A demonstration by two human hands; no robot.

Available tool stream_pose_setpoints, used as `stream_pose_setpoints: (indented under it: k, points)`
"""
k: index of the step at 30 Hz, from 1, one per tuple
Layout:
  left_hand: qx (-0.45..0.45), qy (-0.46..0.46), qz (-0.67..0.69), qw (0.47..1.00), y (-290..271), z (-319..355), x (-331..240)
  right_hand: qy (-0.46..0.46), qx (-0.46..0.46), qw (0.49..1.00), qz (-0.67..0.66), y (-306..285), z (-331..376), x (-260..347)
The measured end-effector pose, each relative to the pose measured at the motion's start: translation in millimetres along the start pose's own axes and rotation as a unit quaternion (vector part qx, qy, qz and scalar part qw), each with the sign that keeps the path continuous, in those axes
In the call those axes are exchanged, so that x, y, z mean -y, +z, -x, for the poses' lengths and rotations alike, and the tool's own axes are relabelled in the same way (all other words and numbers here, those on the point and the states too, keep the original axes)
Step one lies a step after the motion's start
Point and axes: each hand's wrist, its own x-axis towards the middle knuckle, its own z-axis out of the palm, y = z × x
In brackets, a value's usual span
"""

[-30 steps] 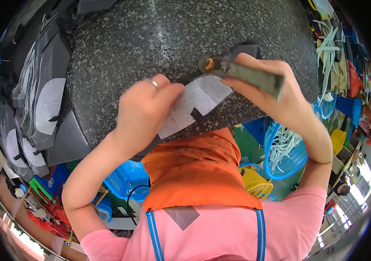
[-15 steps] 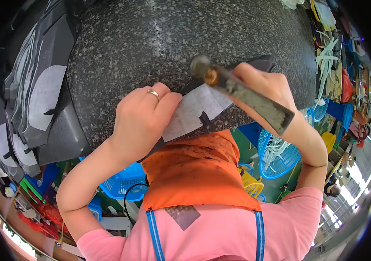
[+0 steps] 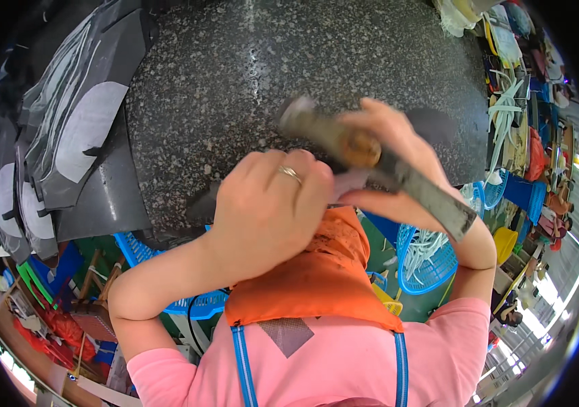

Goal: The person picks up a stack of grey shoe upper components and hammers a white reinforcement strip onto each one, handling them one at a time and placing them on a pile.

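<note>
A hammer (image 3: 432, 195) with a long metal head and the wooden end of its handle showing is in my right hand (image 3: 401, 146), blurred by motion, above the near edge of the stone slab. My left hand (image 3: 262, 210) is closed, fingers curled, on a dark flexible sheet piece with a pale patch (image 3: 350, 182). The right hand's thumb is close to that patch. Most of the piece is hidden under both hands; a dark end pokes out on the right. A ring is on a left finger.
The speckled dark stone slab (image 3: 235, 88) spans the middle. Stacked dark cut pieces with pale patches (image 3: 93, 129) lie at its left. Below its near edge are blue baskets (image 3: 432, 268), one holding pale strips. More pale strips (image 3: 506, 108) hang at the right.
My left hand has moved right and nearer my body, drawing close to the right hand. The patched piece has become mostly covered. The right hand and hammer have come slightly nearer to me.
</note>
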Motion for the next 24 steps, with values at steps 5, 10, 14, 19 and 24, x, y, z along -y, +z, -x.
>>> stream_pose_setpoints:
  k: [5, 10, 14, 19, 24]
  points:
    - [0.052, -0.016, 0.036, 0.998, -23, -6, -17, 0.072, 0.033, 0.994, -0.071, 2, 4, 18]
    - [0.198, -0.308, 0.32, 0.874, -9, -6, -13, 0.1, 0.08, 0.991, 0.045, -8, 11, 19]
    - [0.216, -0.247, 0.074, 0.942, 26, -4, -5, 0.034, -0.04, 0.981, 0.185, -24, 8, 4]
    - [0.099, -0.131, -0.116, 0.98, 26, 8, 16, 0.117, 0.013, 0.978, 0.175, -46, 29, 31]
    - [0.126, -0.087, -0.018, 0.988, 15, -15, 16, 0.242, 0.073, 0.962, 0.102, -29, 46, 21]
